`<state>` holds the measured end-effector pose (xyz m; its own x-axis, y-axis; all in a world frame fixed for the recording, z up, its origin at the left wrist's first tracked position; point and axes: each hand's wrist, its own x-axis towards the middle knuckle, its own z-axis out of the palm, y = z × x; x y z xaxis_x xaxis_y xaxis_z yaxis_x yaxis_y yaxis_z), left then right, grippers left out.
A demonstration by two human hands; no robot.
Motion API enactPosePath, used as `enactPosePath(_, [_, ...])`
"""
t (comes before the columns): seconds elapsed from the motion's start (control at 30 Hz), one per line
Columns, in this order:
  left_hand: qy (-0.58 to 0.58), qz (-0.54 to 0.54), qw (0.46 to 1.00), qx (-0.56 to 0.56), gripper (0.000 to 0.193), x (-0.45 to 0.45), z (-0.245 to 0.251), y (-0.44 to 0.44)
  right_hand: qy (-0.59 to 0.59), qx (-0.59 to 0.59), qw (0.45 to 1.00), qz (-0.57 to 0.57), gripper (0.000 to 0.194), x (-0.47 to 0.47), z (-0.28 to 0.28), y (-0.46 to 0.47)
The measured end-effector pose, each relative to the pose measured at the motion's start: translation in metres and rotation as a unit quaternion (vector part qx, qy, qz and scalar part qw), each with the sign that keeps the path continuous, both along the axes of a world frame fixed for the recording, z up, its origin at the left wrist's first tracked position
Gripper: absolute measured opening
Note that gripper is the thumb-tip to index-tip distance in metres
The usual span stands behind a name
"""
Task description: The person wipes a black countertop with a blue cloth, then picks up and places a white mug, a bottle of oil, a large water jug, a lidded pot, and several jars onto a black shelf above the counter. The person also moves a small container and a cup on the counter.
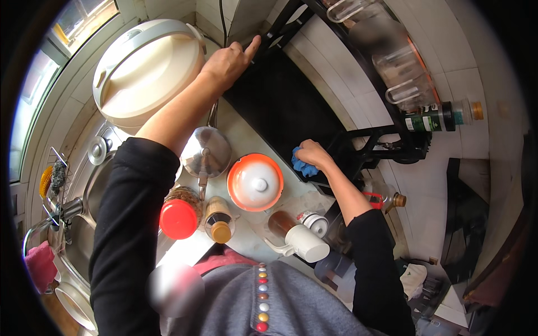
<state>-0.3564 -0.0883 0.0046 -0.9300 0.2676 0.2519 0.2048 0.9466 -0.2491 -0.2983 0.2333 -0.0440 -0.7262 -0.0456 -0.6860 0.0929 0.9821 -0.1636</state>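
My right hand (314, 153) holds a crumpled blue cloth (303, 163) against the near end of a black shelf board (290, 96). At the board's far end, my left hand (229, 63) lies by the black frame post (275, 31) of the rack. Its index finger points out along the post, and the other fingers are partly hidden, so I cannot tell whether they grip the frame. Under my left forearm stand a large cream lidded pot (155, 80) and a stainless steel lidded pan (207, 149).
An orange-rimmed enamel lid (255, 182), a red-lidded jar (178, 218), a sauce bottle (219, 220) and a white-lidded jug (307, 243) stand near my body. Clear containers (405, 75) sit on the upper rack at right. A steel sink (80, 235) lies left.
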Motion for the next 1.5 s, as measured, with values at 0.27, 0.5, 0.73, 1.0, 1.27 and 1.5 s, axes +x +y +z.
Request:
enactPosePath(0.27, [-0.001, -0.003, 1.000, -0.008, 0.084, 0.002, 0.003, 0.000, 0.116, 0.012, 0.992, 0.051, 0.040, 0.012, -0.002, -0.020])
enactPosePath(0.5, [0.003, 0.007, 1.000, 0.000, 0.084, 0.001, 0.000, 0.001, 0.153, -0.030, 0.971, 0.183, 0.018, 0.035, -0.002, -0.010])
enactPosePath(0.73, [-0.008, 0.006, 1.000, 0.026, 0.083, 0.000, -0.001, 0.001, 0.020, 0.030, 0.980, 0.194, 0.021, 0.022, 0.003, 0.005])
enactPosePath(1.0, [-0.031, 0.010, 0.999, 0.038, 0.085, 0.001, 0.001, 0.001, -0.181, -0.139, 0.974, -0.009, 0.018, -0.026, 0.032, 0.030])
enactPosePath(1.27, [-0.028, 0.007, 0.999, 0.022, 0.088, -0.001, -0.001, 0.001, -0.274, -0.076, 0.943, 0.176, 0.028, -0.050, -0.008, 0.028])
enactPosePath(1.5, [-0.016, 0.001, 1.000, 0.013, 0.089, -0.001, -0.002, -0.001, 0.092, -0.010, 0.989, 0.116, 0.019, -0.035, -0.018, 0.017])
